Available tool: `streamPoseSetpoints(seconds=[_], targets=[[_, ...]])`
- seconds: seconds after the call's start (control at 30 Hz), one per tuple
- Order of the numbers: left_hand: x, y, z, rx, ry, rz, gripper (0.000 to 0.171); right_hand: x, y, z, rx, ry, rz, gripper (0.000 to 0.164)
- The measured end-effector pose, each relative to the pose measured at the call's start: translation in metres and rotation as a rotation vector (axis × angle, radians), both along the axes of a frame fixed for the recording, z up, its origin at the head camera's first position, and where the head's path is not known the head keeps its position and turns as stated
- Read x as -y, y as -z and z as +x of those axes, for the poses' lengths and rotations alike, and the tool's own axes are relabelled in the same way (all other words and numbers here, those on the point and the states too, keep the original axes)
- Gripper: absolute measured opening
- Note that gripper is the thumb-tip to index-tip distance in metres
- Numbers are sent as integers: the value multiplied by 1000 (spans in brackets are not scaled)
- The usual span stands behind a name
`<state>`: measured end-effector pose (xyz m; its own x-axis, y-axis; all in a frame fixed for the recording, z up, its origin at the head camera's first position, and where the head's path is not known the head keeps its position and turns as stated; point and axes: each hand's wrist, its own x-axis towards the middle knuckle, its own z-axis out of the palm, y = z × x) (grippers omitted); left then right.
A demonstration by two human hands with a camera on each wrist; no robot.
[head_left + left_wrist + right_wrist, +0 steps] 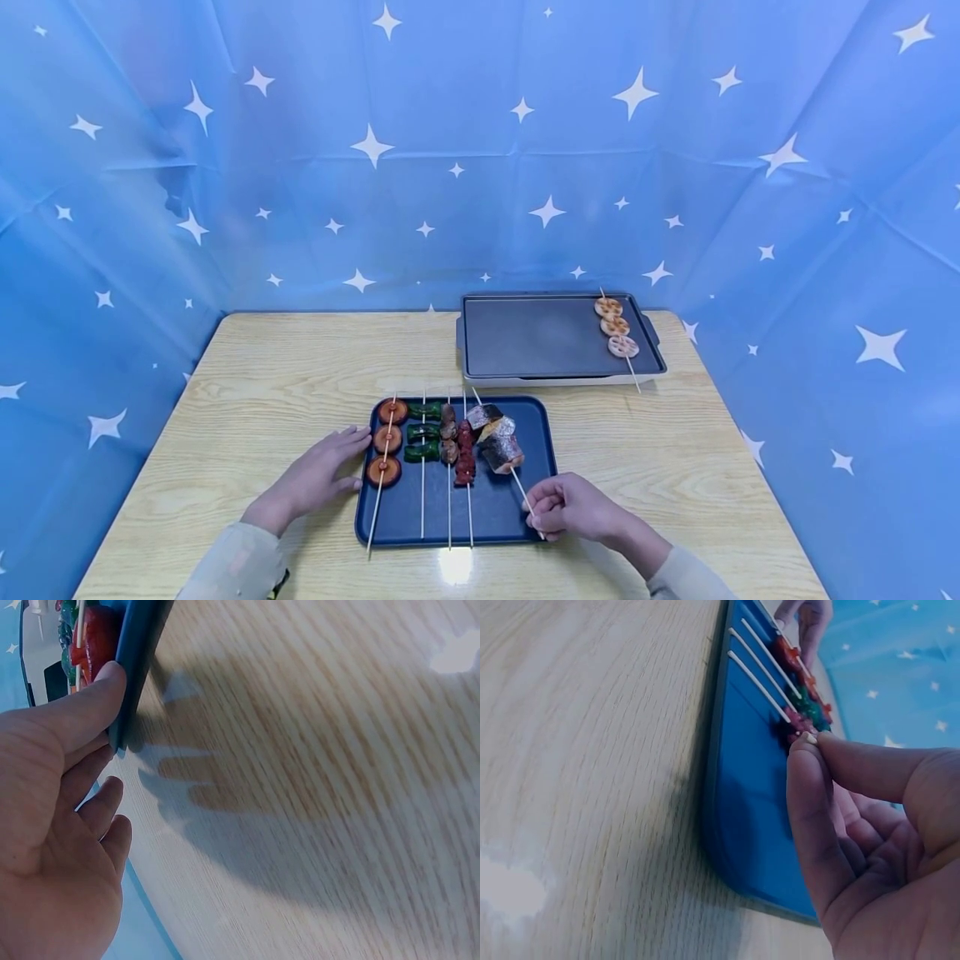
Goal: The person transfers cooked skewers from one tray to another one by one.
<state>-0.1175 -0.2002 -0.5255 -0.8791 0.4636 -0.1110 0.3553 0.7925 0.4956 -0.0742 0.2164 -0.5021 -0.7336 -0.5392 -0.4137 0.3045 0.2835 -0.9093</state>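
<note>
In the head view my right hand (576,510) pinches the lower end of a skewer of silvery-skinned fish chunks (501,450) between thumb and forefinger. That skewer slants over the right side of a dark blue tray (495,521). From the right wrist view, the stick's tip (809,738) shows at my fingertips. My left hand (318,475) touches the tray's left edge, fingers fairly straight; the left wrist view shows its thumb (111,673) against the rim. On the tray lie skewers of brown mushroom-like rounds (387,439), green pepper pieces (423,432), small brownish pieces (448,433) and red meat (464,454).
Behind the tray, a dark rectangular griddle (532,337) stands on the wooden table (300,367). A lotus root skewer (617,327) lies at its right end, the stick jutting over the front edge. Blue star-patterned curtains (465,108) border the back and sides.
</note>
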Motion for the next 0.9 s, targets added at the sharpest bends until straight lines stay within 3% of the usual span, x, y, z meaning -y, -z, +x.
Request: streamPoseSetpoints(seconds=[0.3,0.57,0.9], targets=[[1,3,-1,-1,-3,3,65,1,8,1,21,27,-31,23],[1,4,0,0,-7,4,66,17,13,5,67,84,-23,8],[1,5,0,-6,-8,12,65,34,16,6,39,116,36,14]])
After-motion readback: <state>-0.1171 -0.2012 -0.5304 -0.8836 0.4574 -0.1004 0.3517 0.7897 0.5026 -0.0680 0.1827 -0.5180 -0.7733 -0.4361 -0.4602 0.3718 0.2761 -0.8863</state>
